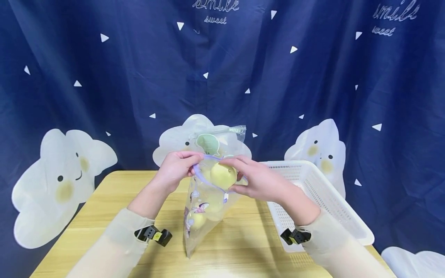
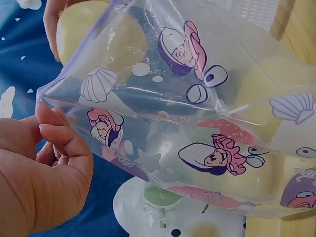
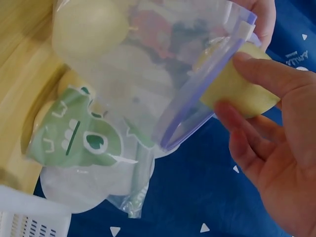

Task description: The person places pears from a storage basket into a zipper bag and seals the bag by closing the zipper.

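Note:
A clear zip bag printed with pink and purple cartoon shells hangs over the table, its purple-edged mouth spread. My left hand pinches one side of that rim; the pinch also shows in the left wrist view, at the bag's corner. With thumb and fingers, my right hand grips a pale yellow fruit at the mouth. Part of this fruit is inside the rim and part outside in the right wrist view. More yellow fruit shows through the plastic lower down. A white slider sits on the zip.
Behind the held bag stands another clear bag with a green print, with yellow fruit by or in it. A white perforated basket is on the right of the wooden table. A blue curtain hangs behind.

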The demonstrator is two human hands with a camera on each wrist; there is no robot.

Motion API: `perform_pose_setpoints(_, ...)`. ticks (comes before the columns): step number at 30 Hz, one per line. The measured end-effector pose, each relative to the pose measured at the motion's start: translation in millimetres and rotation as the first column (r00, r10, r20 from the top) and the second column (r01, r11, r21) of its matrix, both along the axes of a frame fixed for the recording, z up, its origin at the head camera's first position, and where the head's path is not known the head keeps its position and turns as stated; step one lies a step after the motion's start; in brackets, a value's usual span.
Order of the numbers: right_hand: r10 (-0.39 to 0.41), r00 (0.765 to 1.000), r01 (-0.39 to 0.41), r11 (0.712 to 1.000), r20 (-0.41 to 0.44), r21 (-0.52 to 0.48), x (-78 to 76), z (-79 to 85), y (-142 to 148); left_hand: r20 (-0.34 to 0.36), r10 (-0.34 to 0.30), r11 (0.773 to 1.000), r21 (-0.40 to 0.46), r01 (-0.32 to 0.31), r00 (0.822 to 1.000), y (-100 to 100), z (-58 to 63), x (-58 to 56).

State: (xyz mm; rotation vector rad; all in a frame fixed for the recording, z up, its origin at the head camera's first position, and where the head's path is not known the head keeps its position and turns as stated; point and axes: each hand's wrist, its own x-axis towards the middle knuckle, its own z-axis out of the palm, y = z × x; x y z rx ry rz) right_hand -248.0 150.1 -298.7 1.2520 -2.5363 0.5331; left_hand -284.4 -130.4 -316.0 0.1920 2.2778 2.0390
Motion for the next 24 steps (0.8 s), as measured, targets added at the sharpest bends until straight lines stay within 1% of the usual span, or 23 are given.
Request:
perform_pose_setpoints(3,0.024,0.998,-0.024,1.000,0.059,0.005,0.6,0.7,-3.5,0.002,-0.001,1.000,0.003,0.001,1.000,0.0,-0.1,0.5)
perform_pose_setpoints(6,0.051,0.995,-0.052,0.999,0.090,0.003,1.9,0.5,-5.6,-0.001,0.001,1.000,0.009,-0.001,1.000,0.1,-0.3,0.5)
perform_pose_setpoints(8,0.074,0.991,-0.072,0.997,0.109,-0.028,2.0,-0.6,-6.2,-0.005,0.002,1.000,0.018,-0.002,1.000,0.7,0.0,1.1)
perform_pose_setpoints(10,0.101,0.989,-0.094,0.993,0.106,-0.071,2.1,-1.4,-6.0,-0.011,0.002,1.000,0.023,-0.002,1.000,1.4,-0.3,1.1)
perform_pose_setpoints(12,0.110,0.990,-0.099,0.988,0.093,-0.115,2.4,-1.6,-4.8,-0.015,0.001,1.000,0.029,0.000,1.000,1.9,-0.9,1.0)
perform_pose_setpoints(14,0.090,0.993,-0.079,0.987,0.073,-0.139,4.2,-0.6,-2.3,-0.019,0.002,1.000,0.030,-0.002,1.000,2.1,-1.5,1.1)
perform_pose_setpoints(18,-0.016,1.000,0.019,0.991,0.026,-0.131,10.7,-0.5,3.5,-0.028,0.011,1.000,0.018,-0.011,1.000,0.1,-2.5,1.1)
perform_pose_setpoints(21,-0.093,0.996,0.092,0.991,-0.003,-0.093,14.9,-6.7,5.0,-0.031,0.017,1.000,0.009,-0.017,0.999,-1.8,-3.0,1.2)
perform_pose_setpoints(24,-0.143,0.990,0.143,0.989,0.006,-0.049,18.0,-16.8,3.3,-0.025,0.021,1.000,0.013,-0.021,0.999,-2.5,-3.6,1.2)
